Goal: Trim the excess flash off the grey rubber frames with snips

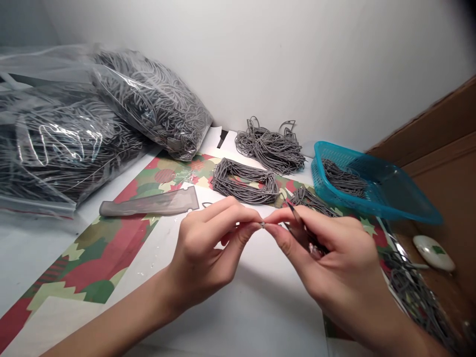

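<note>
My left hand and my right hand meet fingertip to fingertip over the white sheet. Between them, thumbs and forefingers pinch a small grey piece, apparently part of a grey cord; most of it is hidden. Tucked in my right hand is a dark tool with two pointed tips, like snips, its handles mostly covered. A thin grey loop shows just behind my left hand. Beyond the hands lie a rectangular coil of grey cords and a smaller grey bundle, partly covered by my right hand.
Clear plastic bags of grey cords fill the left. A flat translucent grey strip lies on the patterned paper. Behind is a larger cord bundle. At right stand a blue basket with cords and a white rounded object.
</note>
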The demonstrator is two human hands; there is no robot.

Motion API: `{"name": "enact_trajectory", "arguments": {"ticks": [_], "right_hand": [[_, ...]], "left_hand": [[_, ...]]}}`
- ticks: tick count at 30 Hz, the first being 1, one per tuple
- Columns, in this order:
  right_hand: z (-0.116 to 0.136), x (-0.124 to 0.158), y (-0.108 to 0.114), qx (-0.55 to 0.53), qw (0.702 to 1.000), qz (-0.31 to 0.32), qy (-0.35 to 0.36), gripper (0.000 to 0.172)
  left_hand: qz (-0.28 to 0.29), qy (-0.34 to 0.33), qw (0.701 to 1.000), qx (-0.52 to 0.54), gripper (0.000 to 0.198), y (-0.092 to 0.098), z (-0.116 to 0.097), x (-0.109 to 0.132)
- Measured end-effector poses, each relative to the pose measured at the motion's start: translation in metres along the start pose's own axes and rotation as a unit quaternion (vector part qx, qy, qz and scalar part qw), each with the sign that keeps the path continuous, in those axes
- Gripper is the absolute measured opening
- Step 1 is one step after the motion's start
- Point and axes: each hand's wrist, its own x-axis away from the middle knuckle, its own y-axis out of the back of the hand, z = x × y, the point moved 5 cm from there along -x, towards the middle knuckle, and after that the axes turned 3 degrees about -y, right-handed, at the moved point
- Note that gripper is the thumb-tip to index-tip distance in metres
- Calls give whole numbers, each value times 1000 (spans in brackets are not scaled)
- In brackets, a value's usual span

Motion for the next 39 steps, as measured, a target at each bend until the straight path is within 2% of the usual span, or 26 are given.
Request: {"name": "enact_trajectory", "arguments": {"ticks": [9, 14, 23, 26, 30, 35, 39], "right_hand": [[-1, 2, -5, 27, 999, 5, 36, 19], [0, 3, -7, 80, 995, -19, 63, 19], [-1, 3, -11, 108, 992, -23, 69, 16], [-3, 3, -13, 107, 992, -9, 59, 16], [-6, 2, -16, 87, 996, 19, 31, 15], [-11, -1, -16, -16, 998, 54, -28, 19], [-17, -2, -19, -97, 987, 88, -93, 20]], "left_hand": [[-4, 0, 1000, -24, 18, -1, 0, -1], [-4, 11, 999, -36, 18, -2, 2, 0], [0, 12, 998, -57, 23, -3, 1, -1], [9, 4, 997, -79, 23, -5, 1, 1], [14, -42, 990, -134, 21, -5, -3, 4], [10, -53, 981, -185, 16, -4, -4, 5], [14, -45, 978, -204, 15, -5, -2, 5]]}}
